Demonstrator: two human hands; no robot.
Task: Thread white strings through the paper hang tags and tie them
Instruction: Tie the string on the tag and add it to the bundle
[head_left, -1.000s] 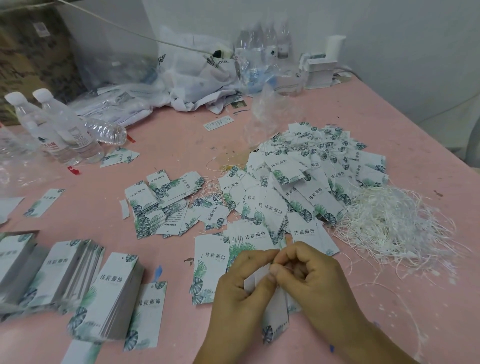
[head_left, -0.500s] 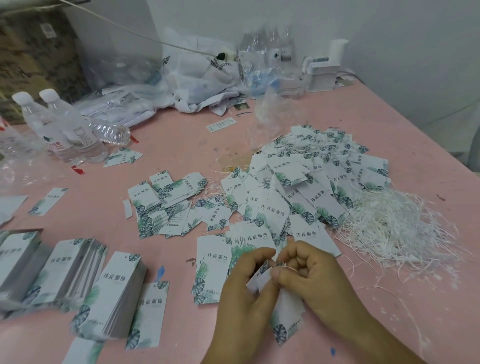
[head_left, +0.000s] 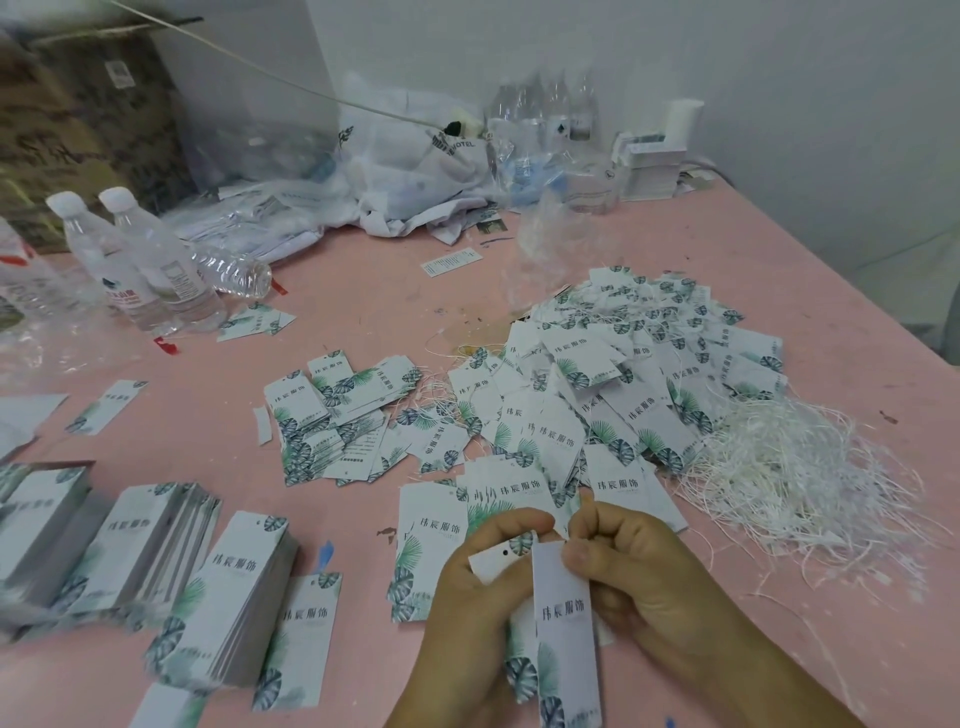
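**Tags pinched up close, hole turned to face the worker**

Both hands were down at the near edge of the bench, and they were busy. The left hand had its fingers curled round the top end of a small tag, tilted so the punched hole faced up in plain sight — held that way, I'd judge, to give a string a clean target. The right hand was curled too, thumb and fingertips pinching the top of a long tag that hung toward the near edge, just beside the small one. Whether a string ran between those fingertips, I couldn't tell; it was too fine to make out.

The supplies looked laid out for reach. The strings sat in a loose heap on the right, near the right hand. The big pile spread across the middle, far of the hands, many of its tags trailing thin threads, so those looked like finished ones. Neat stacks stood on the near left, well apart from the pile — likely the tags not yet threaded.
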